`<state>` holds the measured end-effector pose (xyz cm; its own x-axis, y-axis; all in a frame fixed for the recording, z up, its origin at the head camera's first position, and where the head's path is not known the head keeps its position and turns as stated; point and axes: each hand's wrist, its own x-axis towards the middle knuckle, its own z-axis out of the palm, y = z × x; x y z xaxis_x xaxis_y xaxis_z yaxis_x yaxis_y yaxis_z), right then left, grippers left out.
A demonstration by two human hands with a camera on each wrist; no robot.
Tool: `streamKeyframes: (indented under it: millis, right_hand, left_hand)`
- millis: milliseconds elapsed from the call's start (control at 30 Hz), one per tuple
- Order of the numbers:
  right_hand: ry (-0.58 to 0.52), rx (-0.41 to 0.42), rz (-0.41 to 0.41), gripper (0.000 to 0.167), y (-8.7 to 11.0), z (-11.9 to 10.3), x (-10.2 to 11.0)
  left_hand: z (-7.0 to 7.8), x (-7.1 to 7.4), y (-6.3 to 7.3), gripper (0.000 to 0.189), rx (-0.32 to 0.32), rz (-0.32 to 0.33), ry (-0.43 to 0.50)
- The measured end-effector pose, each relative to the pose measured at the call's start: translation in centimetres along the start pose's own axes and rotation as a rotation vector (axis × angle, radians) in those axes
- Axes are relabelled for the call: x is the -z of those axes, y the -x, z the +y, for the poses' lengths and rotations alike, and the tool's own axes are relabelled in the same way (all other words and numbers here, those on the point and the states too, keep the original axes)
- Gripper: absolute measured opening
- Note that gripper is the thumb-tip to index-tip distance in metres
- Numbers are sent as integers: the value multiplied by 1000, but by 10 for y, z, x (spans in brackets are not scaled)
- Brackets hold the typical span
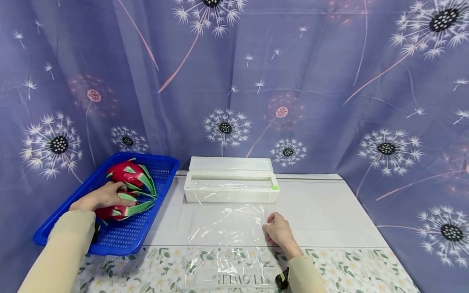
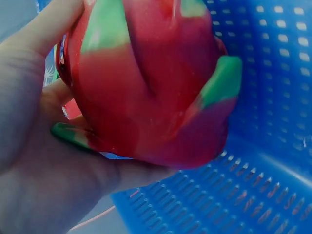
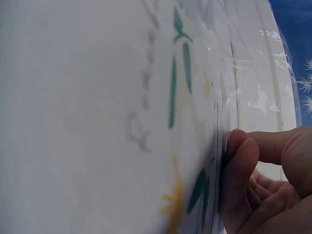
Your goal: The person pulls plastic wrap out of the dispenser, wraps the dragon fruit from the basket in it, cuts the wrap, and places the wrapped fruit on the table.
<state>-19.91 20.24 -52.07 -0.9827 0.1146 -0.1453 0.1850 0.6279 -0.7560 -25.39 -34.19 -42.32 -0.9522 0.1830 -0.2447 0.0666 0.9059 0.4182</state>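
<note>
Over the blue basket at the left, my left hand (image 1: 104, 196) grips the nearer red dragon fruit (image 1: 109, 213); its leaf tips are green. In the left wrist view, thumb and fingers wrap the sides of this dragon fruit (image 2: 156, 92). A second dragon fruit (image 1: 126, 173) lies just behind it. A sheet of clear plastic wrap (image 1: 227, 228) stretches toward me from a white dispenser box (image 1: 231, 193). At the sheet's right edge is my right hand (image 1: 279, 232). Its thumb and forefinger (image 3: 243, 146) pinch the film there in the right wrist view.
The blue basket (image 1: 154, 221) has perforated walls and floor. The dispenser's lid (image 1: 231, 164) stands raised at the back, and a green slider (image 1: 275, 187) sits at its right end. A flowered cloth (image 1: 348, 268) covers the table's front. Behind hangs a purple dandelion-print curtain (image 1: 311, 81).
</note>
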Motion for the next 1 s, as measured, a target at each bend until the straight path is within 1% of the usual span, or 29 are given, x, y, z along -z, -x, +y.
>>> streamKeyframes:
  millis: [100, 133, 200, 333, 367, 433, 600, 800, 867, 933, 1000]
  right_hand:
    - [13, -12, -12, 37, -1, -2, -1]
    - [13, -14, -14, 39, -2, -3, -1]
    - [2, 0, -17, 33, -2, -3, -1]
    - [-30, 3, -27, 5, -2, -2, 0]
    - [-38, 3, -27, 4, -1, -2, 1]
    - [-43, -5, -28, 7, 0, -2, 2]
    - [-49, 4, 4, 3, 3, 0, 5]
    - [-136, 14, 67, 4, 5, 2, 5]
    - [-154, 18, 76, 4, 5, 4, 6]
    - [-165, 19, 72, 5, 5, 5, 6]
    - [-175, 11, 58, 6, 5, 6, 6]
  left_hand:
    - [-2, -1, 0, 84, 1, 6, 19]
    - [-2, -1, 0, 84, 0, 5, 20]
    - [-1, 0, 1, 84, 6, 3, 20]
    - [2, 2, 3, 84, 12, -8, 13]
    - [2, 3, 3, 84, 15, -9, 12]
    - [3, 3, 3, 83, 17, -15, 12]
    - [4, 3, 4, 86, 21, -27, 9]
    - [5, 3, 5, 86, 18, -29, 2]
    - [4, 3, 5, 86, 18, -31, 0]
    - [4, 4, 5, 87, 20, -42, 8]
    - [5, 5, 5, 89, 17, -78, 31]
